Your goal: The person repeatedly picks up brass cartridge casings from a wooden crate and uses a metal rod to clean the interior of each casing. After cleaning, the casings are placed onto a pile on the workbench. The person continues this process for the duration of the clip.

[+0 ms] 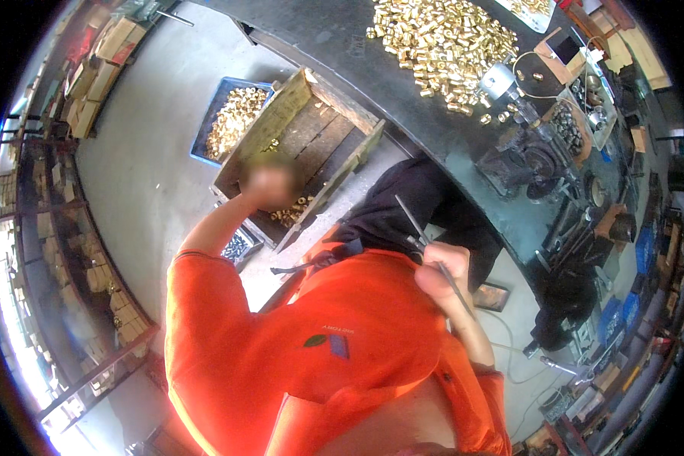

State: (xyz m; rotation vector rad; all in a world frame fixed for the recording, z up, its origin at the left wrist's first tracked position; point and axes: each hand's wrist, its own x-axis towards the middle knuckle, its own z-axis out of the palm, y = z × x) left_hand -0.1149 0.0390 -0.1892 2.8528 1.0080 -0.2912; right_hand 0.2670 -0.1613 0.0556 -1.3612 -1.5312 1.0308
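Observation:
My left hand (272,182) is over the wooden crate (239,156) on my left. It is blurred, so I cannot make out its fingers or anything in them. Small brass fittings (295,211) lie in the crate's near end beside this hand, and a few more sit just beyond it. In front of my body, my right hand (444,267) is closed around a thin, dark metal rod (410,216). One end of the rod slants up past my dark trousers, and the other sticks out below the fist.
A large heap of brass fittings (441,49) covers part of the dark workbench (311,34). A bench machine (536,156) stands near its edge. On the floor, a blue bin (195,144) of brass parts stands beyond the crate. Loaded shelves (38,251) line the left.

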